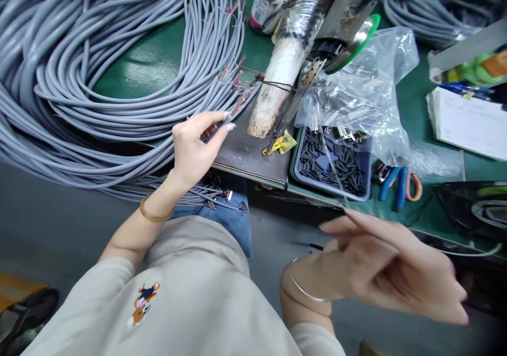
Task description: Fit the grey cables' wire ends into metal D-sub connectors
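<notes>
My left hand (198, 147) is closed in a pinch on a grey cable (216, 129) near its end, where thin coloured wires (240, 104) stick out over the dark board. Over the bench's front edge, my right hand (380, 266) is smeared by motion. From its fingertips a thin silvery wire (335, 170) runs up across a tray (330, 192) of small black sleeves. A soldering iron's tip may be among the metal rods (299, 94) above the board, but I cannot make it out. Many grey cables (130, 115) with stripped ends lie left of my left hand.
A clear plastic bag (364, 97) of metal connectors lies partly over the tray. Blue-handled pliers (401, 187) rest to its right. A wrapped white cylinder (277, 81) slants over the board (245, 158). Cables with connectors (227, 195) hang by my lap. A paper pad (467, 123) sits at right.
</notes>
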Demonstrator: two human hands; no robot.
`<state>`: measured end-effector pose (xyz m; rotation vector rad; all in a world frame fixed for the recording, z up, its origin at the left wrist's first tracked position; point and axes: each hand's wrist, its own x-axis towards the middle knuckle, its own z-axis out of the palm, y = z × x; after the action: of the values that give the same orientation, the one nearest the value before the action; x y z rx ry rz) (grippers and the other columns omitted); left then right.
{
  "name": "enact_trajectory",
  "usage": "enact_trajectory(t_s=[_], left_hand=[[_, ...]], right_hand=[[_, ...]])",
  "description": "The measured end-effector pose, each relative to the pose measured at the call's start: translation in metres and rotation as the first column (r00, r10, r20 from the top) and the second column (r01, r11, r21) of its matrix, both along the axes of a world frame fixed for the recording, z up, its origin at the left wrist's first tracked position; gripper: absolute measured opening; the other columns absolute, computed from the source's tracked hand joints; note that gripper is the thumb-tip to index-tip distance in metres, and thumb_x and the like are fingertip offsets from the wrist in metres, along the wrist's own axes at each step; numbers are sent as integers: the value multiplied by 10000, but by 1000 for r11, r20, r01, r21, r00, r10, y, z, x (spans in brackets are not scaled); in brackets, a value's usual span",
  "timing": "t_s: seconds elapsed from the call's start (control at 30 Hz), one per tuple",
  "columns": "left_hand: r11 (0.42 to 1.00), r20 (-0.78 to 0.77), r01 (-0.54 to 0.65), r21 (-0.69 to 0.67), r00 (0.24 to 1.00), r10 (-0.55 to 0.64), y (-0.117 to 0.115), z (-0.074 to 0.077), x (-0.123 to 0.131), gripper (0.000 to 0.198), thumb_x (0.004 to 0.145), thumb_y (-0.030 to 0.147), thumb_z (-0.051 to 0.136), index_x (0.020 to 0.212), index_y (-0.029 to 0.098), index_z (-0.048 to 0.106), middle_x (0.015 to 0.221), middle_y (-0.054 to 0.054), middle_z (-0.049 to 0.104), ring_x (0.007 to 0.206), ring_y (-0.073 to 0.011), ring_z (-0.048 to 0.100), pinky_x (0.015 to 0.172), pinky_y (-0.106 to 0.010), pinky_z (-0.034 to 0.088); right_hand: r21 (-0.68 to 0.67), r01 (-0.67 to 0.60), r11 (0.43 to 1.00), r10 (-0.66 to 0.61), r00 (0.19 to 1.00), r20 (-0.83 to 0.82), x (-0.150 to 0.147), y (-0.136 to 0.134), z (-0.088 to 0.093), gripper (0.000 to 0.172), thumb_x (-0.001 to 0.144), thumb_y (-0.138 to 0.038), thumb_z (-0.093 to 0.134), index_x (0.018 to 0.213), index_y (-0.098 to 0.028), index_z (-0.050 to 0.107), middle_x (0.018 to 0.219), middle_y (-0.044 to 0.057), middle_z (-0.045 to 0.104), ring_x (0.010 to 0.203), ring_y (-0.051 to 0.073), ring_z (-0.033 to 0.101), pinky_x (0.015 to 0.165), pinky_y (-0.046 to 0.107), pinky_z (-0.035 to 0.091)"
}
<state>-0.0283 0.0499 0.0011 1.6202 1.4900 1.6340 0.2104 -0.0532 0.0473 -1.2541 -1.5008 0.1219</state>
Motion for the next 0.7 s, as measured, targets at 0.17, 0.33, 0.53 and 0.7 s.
enact_trajectory(t_s=[0.17, 0.33, 0.53, 0.7], left_hand=[[694, 660, 678, -240, 638, -396, -54, 12, 14, 349, 876, 485, 763, 937, 144, 727, 719, -54, 771, 366, -67, 520, 339, -211, 377], [555, 817, 786, -272, 494, -299, -72, 6, 23, 367, 782, 449, 859, 859, 135, 684, 671, -41, 755, 359, -48, 501, 331, -172, 341], [557, 832, 774, -302, 499, -242, -68, -1, 29, 397, 732, 388, 902, 879, 130, 639, 648, -4, 726, 364, -33, 501, 350, -141, 337], [569, 853, 775, -274, 469, -229, -68, -5, 26, 418, 790, 362, 853, 1085, 150, 645, 654, 22, 711, 375, -21, 456, 371, -138, 306]], right_hand=[[-46, -24, 999, 24, 1000, 8, -25, 13, -1, 220, 967, -217, 635, 1034, -313, 821, 556, -49, 615, 427, 119, 534, 416, 279, 352], [-333, -240, 912, 226, 971, -81, -34, 25, -13, 102, 904, -224, 692, 900, -211, 794, 710, -29, 645, 445, 54, 385, 411, 233, 266], [-382, -283, 880, 258, 959, -117, -43, 28, -31, 137, 925, -211, 678, 793, -197, 713, 759, -10, 657, 530, 71, 441, 465, 246, 310], [-316, -246, 916, 258, 966, -4, -42, 21, -42, 146, 947, -218, 659, 821, -218, 734, 778, 5, 690, 664, 116, 581, 583, 270, 423]])
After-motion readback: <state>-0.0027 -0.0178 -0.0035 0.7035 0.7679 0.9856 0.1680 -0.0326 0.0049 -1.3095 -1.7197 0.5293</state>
